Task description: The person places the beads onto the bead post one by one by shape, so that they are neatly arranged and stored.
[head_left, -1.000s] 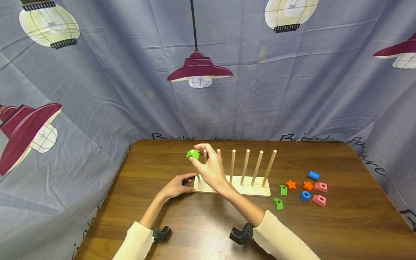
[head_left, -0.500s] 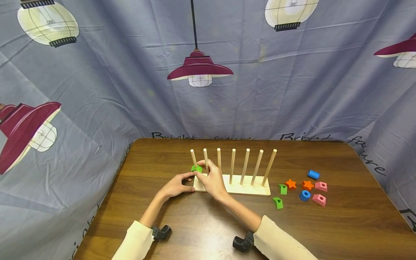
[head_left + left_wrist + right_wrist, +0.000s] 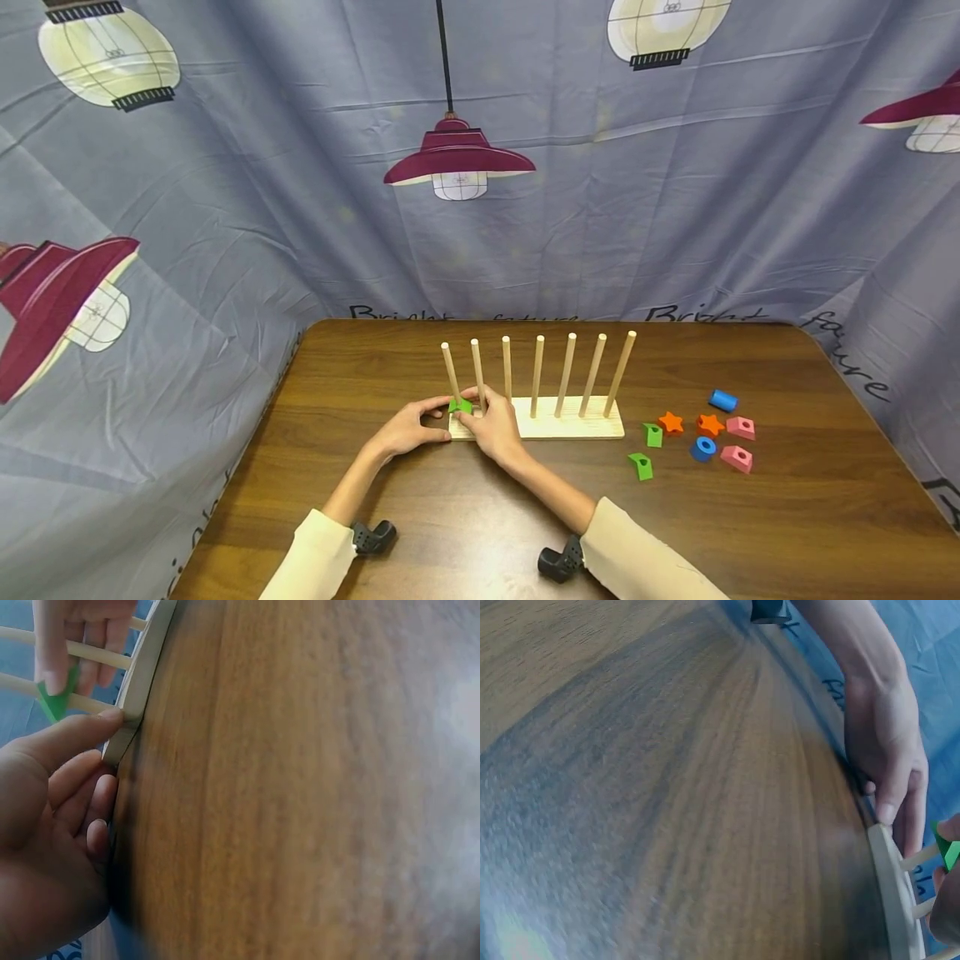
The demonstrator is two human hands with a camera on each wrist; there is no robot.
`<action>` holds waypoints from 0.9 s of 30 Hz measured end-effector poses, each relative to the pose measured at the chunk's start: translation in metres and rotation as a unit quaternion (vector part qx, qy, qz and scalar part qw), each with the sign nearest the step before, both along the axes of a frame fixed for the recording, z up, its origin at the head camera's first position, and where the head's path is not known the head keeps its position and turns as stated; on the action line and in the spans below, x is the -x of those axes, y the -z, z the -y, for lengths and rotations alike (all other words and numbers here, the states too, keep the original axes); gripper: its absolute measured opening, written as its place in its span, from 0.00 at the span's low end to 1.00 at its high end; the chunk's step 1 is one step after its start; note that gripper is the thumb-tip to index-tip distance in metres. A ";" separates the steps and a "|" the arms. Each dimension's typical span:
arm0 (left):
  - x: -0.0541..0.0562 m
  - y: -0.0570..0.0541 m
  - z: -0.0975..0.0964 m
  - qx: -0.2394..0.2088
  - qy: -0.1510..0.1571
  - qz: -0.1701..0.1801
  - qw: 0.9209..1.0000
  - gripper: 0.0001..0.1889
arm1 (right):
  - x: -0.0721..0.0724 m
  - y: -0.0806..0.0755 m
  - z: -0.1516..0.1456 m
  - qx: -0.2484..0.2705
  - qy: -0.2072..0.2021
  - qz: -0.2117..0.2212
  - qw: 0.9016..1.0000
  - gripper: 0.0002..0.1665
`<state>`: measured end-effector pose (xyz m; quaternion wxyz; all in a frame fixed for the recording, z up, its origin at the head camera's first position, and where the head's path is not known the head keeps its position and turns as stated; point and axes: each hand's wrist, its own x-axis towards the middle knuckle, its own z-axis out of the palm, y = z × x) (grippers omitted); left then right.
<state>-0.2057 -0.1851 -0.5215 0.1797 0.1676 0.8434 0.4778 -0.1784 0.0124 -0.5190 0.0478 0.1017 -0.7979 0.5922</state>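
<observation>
A pale wooden peg rack (image 3: 567, 422) stands on the table with a row of upright pegs. My left hand (image 3: 406, 429) holds its left end, the thumb on the front edge and fingers behind, as the left wrist view shows. My right hand (image 3: 493, 425) pinches a green block (image 3: 462, 406) threaded on the leftmost peg (image 3: 450, 367), low down near the base. In the left wrist view the green block (image 3: 56, 699) is around the peg, under the right thumb. The right wrist view catches the block (image 3: 949, 851) at its right edge, partly covered by fingers.
Right of the rack lie two green blocks (image 3: 653, 435), two orange stars (image 3: 671, 423), a blue cylinder (image 3: 723, 401), a blue ring-shaped piece (image 3: 703, 449) and two pink blocks (image 3: 737, 458). A patterned grey curtain (image 3: 570, 242) hangs behind the wooden table (image 3: 450, 533).
My right hand has brought the green block from the top of the leftmost peg down to near the base. The rack's right end has shifted slightly back. My left hand stays at the left end.
</observation>
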 end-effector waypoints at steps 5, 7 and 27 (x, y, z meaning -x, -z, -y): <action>-0.001 0.001 -0.002 0.003 0.011 -0.022 1.000 0.36 | 0.000 0.005 0.000 -0.005 0.018 0.007 1.000 0.18; -0.001 0.002 -0.003 0.001 0.006 -0.026 1.000 0.36 | 0.000 0.006 0.000 -0.006 0.017 0.006 1.000 0.18; 0.006 0.005 -0.006 0.012 0.008 -0.061 0.998 0.33 | 0.010 0.010 -0.001 -0.031 0.032 -0.002 0.999 0.17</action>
